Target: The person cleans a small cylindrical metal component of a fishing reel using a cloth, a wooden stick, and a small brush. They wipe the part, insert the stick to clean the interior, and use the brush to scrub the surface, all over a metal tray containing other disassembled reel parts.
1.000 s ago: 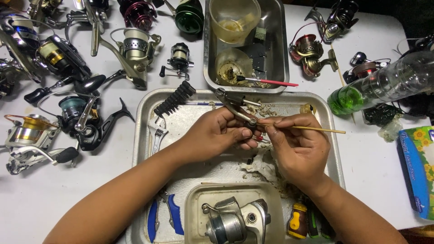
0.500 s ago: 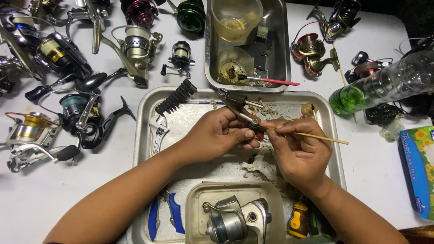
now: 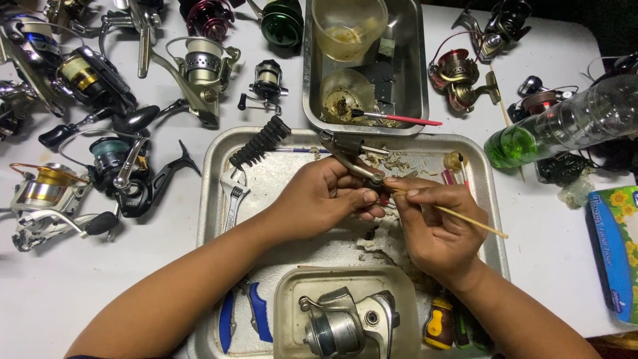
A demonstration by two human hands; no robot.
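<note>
My left hand (image 3: 323, 197) grips a grey metal reel arm part (image 3: 347, 157) that sticks up and to the left from my fingers. My right hand (image 3: 437, 226) pinches a thin wooden stick (image 3: 465, 220), its tip at the small joint of the part near my left thumb. Both hands hover over a large metal tray (image 3: 214, 173) littered with dirty tissue scraps (image 3: 382, 242).
The tray also holds a small wrench (image 3: 232, 196), a black ribbed handle (image 3: 259, 143), blue-handled pliers (image 3: 244, 318), screwdrivers (image 3: 440, 324) and a plastic tub with a reel body (image 3: 345, 319). A second tray (image 3: 411, 80) with cups sits behind. Several fishing reels, a green bottle (image 3: 558, 126) and a tissue pack (image 3: 615, 233) surround.
My right hand has tilted the stick so its free end drops lower to the right. The left hand and the metal part stay nearly still.
</note>
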